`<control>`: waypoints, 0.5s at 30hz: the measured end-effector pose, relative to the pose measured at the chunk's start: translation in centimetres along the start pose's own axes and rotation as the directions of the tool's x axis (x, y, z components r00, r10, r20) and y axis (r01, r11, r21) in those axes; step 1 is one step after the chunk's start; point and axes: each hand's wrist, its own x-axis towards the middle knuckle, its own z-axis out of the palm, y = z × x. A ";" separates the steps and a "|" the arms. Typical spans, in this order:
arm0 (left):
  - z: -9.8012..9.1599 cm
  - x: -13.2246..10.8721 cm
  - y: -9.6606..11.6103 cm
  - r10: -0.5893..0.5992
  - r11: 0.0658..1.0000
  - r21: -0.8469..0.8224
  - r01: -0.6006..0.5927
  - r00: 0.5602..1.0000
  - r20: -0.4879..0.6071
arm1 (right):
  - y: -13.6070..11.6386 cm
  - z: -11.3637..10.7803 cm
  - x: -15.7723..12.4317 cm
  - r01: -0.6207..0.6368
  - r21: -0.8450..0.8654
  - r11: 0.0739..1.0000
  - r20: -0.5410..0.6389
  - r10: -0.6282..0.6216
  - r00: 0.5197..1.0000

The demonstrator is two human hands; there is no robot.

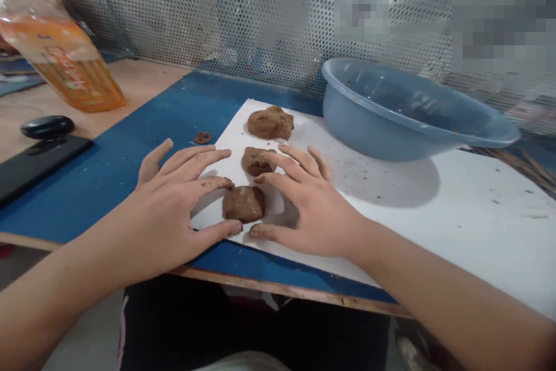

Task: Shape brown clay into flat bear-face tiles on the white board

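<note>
Both hands lie open and palm-down, fingers spread, clamped on nothing. The left hand (pixel 182 203) and right hand (pixel 304 203) flank the nearest clay lump (pixel 244 203), with thumb and forefinger tips just beside its sides; firm contact cannot be confirmed. The longer right fingers (pixel 282 158) reach the middle clay lump (pixel 254 161).

Edges and room: the nearest lump sits near the near-left corner of the white board (pixel 434 215), close to the board's near edge, with the table's wooden lip just past it. Left of the board, the blue table surface (pixel 152 122) runs on. To the right, the board continues well beyond the right hand, marked with dark specks, up to the blue basin (pixel 412 110).

Orientation: the nearest lump is blocky, and its slightly longer side runs left to right. With the middle lump and the far clay lump (pixel 270 122), it forms a row running away from the person.

Materials: the clay is brown, matte and rough, and the basin is smooth plastic. A perforated metal screen (pixel 217 12) stands behind.
</note>
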 end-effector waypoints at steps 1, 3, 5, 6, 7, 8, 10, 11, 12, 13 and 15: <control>0.0 0.0 0.0 -0.001 1.000 0.001 0.001 1.000 -0.005 | 0.1 0.0 0.0 0.008 -0.013 1.000 0.000 -0.008 1.000; 0.0 0.1 -0.1 0.005 1.000 0.009 -0.005 1.000 -0.007 | 0.3 0.0 0.0 0.006 -0.032 0.999 -0.003 -0.006 1.000; 0.2 0.1 -0.1 0.010 1.000 0.027 -0.010 1.000 -0.001 | 0.4 0.0 0.0 -0.003 -0.039 0.999 -0.008 0.003 1.000; 0.3 0.1 -0.1 0.011 0.999 0.037 -0.011 1.000 0.003 | 0.5 0.1 0.0 -0.005 -0.040 0.999 -0.011 0.004 1.000; 0.3 0.2 -0.1 0.010 0.999 0.046 -0.011 1.000 0.006 | 0.5 0.1 0.0 -0.003 -0.038 0.999 -0.015 0.002 1.000; 0.4 0.2 -0.1 0.011 0.999 0.050 -0.011 1.000 0.007 | 0.5 0.2 0.0 0.001 -0.036 0.999 -0.019 -0.001 1.000; 0.4 0.3 0.0 0.013 0.999 0.045 -0.013 1.000 0.002 | 0.4 0.3 0.1 0.008 -0.036 0.999 -0.029 -0.009 1.000; 0.5 0.3 0.0 0.015 0.999 0.042 -0.015 1.000 -0.001 | 0.4 0.4 0.1 0.010 -0.038 0.999 -0.039 -0.011 0.999; 0.5 0.4 0.0 0.016 0.999 0.042 -0.016 1.000 -0.007 | 0.3 0.4 0.1 0.009 -0.042 0.999 -0.048 -0.011 0.999; 0.5 0.4 0.1 0.020 0.999 0.047 -0.019 1.000 -0.013 | 0.3 0.4 0.1 0.007 -0.047 0.999 -0.056 -0.009 0.998; 0.6 0.4 0.1 0.036 0.997 0.063 -0.034 0.999 -0.022 | 0.2 0.4 0.1 0.001 -0.049 0.999 -0.058 -0.004 0.998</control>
